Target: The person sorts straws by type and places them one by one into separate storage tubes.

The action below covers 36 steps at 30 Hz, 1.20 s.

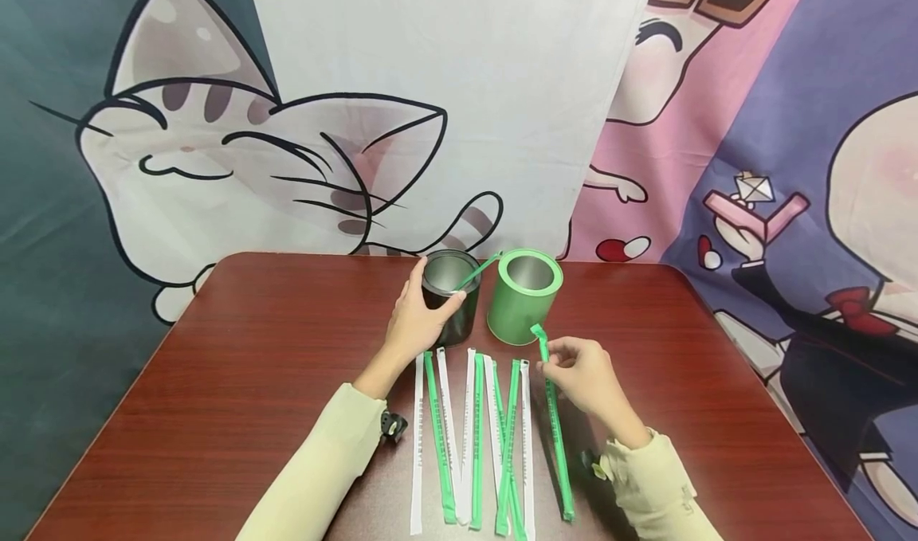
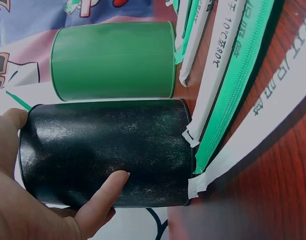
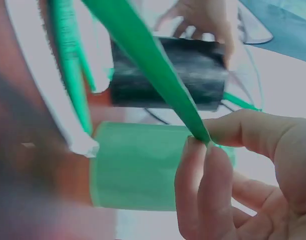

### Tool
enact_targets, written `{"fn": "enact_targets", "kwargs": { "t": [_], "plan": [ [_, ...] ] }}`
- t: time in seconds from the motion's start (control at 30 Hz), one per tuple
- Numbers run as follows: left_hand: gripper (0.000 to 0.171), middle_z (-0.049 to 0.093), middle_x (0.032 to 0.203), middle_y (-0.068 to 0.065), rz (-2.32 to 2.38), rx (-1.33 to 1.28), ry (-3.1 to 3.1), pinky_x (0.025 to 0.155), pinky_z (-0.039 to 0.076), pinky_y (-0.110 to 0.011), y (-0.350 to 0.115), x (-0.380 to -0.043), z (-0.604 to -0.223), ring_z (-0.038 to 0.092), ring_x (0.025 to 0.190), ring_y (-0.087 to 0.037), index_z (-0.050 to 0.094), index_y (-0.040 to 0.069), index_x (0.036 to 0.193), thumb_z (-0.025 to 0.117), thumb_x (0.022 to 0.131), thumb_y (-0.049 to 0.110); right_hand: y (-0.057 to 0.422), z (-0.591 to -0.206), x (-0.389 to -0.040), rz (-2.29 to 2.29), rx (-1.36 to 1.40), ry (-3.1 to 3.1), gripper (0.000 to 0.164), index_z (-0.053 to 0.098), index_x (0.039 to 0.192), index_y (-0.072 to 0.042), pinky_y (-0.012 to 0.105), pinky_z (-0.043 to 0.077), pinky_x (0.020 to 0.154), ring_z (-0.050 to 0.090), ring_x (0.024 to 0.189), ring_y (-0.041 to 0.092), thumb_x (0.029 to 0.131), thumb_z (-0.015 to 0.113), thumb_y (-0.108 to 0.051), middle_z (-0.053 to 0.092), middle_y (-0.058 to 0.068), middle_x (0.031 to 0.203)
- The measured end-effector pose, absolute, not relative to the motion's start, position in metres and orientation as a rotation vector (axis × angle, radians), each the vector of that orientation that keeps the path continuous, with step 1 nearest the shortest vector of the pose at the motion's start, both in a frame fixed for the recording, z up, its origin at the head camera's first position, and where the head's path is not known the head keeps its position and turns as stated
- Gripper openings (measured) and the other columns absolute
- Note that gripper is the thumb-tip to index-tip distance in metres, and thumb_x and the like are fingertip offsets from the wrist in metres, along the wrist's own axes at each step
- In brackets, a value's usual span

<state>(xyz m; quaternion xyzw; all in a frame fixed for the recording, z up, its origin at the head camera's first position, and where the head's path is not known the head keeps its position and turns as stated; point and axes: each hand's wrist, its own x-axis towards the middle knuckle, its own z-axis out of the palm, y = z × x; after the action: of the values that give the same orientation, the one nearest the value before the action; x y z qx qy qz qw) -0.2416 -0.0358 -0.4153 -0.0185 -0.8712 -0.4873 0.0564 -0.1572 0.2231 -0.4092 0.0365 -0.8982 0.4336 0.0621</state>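
Note:
My left hand grips a black can near its rim, thumb on the near side; in the left wrist view the thumb lies along the black wall. Out of that can leans a green straw, its lower end hidden inside. With thumb and fingertips my right hand pinches a green-wrapped straw near its upper end; the wrapper slants across the right wrist view. Just behind the pinched end stands an open green can, beside the black one.
Several wrapped straws, white and green, lie side by side in front of the cans, two green ones crossing. All of it is on a reddish-brown wooden table. A cartoon cloth hangs behind the table's far edge.

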Motion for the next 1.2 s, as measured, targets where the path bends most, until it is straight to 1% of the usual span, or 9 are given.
{"fn": "enact_targets", "kwargs": {
  "t": [0.17,0.3,0.4,0.53,0.67,0.77,0.97,1.07,1.2],
  "plan": [
    [0.089,0.044,0.148,-0.009,-1.484,-0.063,-2.642,0.090,0.043,-0.059,-0.036,-0.240,-0.416,0.051,0.125,-0.039,0.019,0.038,0.157,0.065,0.085,0.063,0.220,-0.386,-0.153,1.246,0.089,-2.557,0.013,0.074,0.092,-0.001,0.023,0.048,0.057,0.064,0.063,0.011,0.081,0.078,-0.005,0.066,0.004,0.072],
    [0.089,0.043,0.149,-0.009,-1.486,-0.077,-2.635,0.090,0.044,-0.059,-0.036,-0.240,-0.417,0.051,0.125,-0.038,0.019,0.039,0.157,0.064,0.085,0.064,0.219,-0.369,-0.151,1.366,0.044,-2.351,0.013,0.073,0.093,-0.001,0.024,0.049,0.050,0.060,0.053,0.009,0.083,0.079,-0.009,0.065,0.004,0.072],
    [0.089,0.041,0.151,-0.009,-1.491,-0.077,-2.634,0.092,0.043,-0.060,-0.035,-0.242,-0.417,0.050,0.127,-0.039,0.019,0.039,0.157,0.064,0.085,0.065,0.218,-0.357,-0.150,1.494,0.038,-2.164,0.014,0.072,0.093,0.001,0.026,0.051,0.046,0.058,0.048,0.009,0.083,0.080,-0.007,0.065,0.002,0.072],
    [0.089,0.040,0.152,-0.010,-1.483,-0.065,-2.649,0.092,0.042,-0.060,-0.036,-0.242,-0.418,0.048,0.129,-0.039,0.019,0.040,0.156,0.064,0.084,0.065,0.215,-0.343,-0.151,1.601,0.043,-1.945,0.015,0.069,0.092,0.006,0.028,0.052,0.045,0.061,0.050,0.010,0.084,0.078,-0.003,0.066,0.000,0.073],
    [0.089,0.043,0.149,-0.009,-1.465,-0.055,-2.655,0.091,0.043,-0.058,-0.037,-0.243,-0.420,0.051,0.125,-0.038,0.019,0.039,0.157,0.064,0.085,0.064,0.211,-0.332,-0.154,1.692,0.091,-1.730,0.019,0.065,0.093,0.012,0.026,0.051,0.044,0.062,0.054,0.011,0.083,0.077,0.001,0.066,0.003,0.073],
    [0.088,0.044,0.147,-0.009,-1.458,-0.047,-2.653,0.090,0.044,-0.058,-0.037,-0.243,-0.419,0.051,0.124,-0.037,0.020,0.039,0.156,0.064,0.085,0.064,0.205,-0.325,-0.157,1.761,0.151,-1.575,0.020,0.065,0.094,0.013,0.026,0.051,0.044,0.064,0.059,0.013,0.081,0.077,0.004,0.066,0.007,0.073],
    [0.088,0.044,0.148,-0.008,-1.463,-0.057,-2.645,0.090,0.044,-0.059,-0.037,-0.242,-0.418,0.051,0.125,-0.037,0.019,0.040,0.156,0.063,0.085,0.065,0.192,-0.313,-0.169,1.792,0.239,-1.392,0.020,0.066,0.094,0.013,0.028,0.051,0.042,0.067,0.063,0.017,0.080,0.078,0.005,0.069,0.013,0.081],
    [0.088,0.045,0.147,-0.008,-1.460,-0.065,-2.641,0.089,0.044,-0.058,-0.037,-0.242,-0.418,0.052,0.123,-0.037,0.019,0.040,0.156,0.063,0.085,0.065,0.186,-0.313,-0.176,1.770,0.264,-1.409,0.020,0.066,0.094,0.012,0.028,0.050,0.042,0.067,0.065,0.016,0.082,0.078,0.002,0.069,0.014,0.084],
    [0.088,0.046,0.146,-0.007,-1.456,-0.063,-2.639,0.089,0.044,-0.059,-0.036,-0.241,-0.418,0.053,0.122,-0.037,0.020,0.039,0.156,0.064,0.085,0.064,0.180,-0.317,-0.183,1.758,0.303,-1.459,0.019,0.064,0.092,0.012,0.028,0.050,0.042,0.068,0.065,0.015,0.084,0.077,0.000,0.070,0.014,0.083]
  ]
}}
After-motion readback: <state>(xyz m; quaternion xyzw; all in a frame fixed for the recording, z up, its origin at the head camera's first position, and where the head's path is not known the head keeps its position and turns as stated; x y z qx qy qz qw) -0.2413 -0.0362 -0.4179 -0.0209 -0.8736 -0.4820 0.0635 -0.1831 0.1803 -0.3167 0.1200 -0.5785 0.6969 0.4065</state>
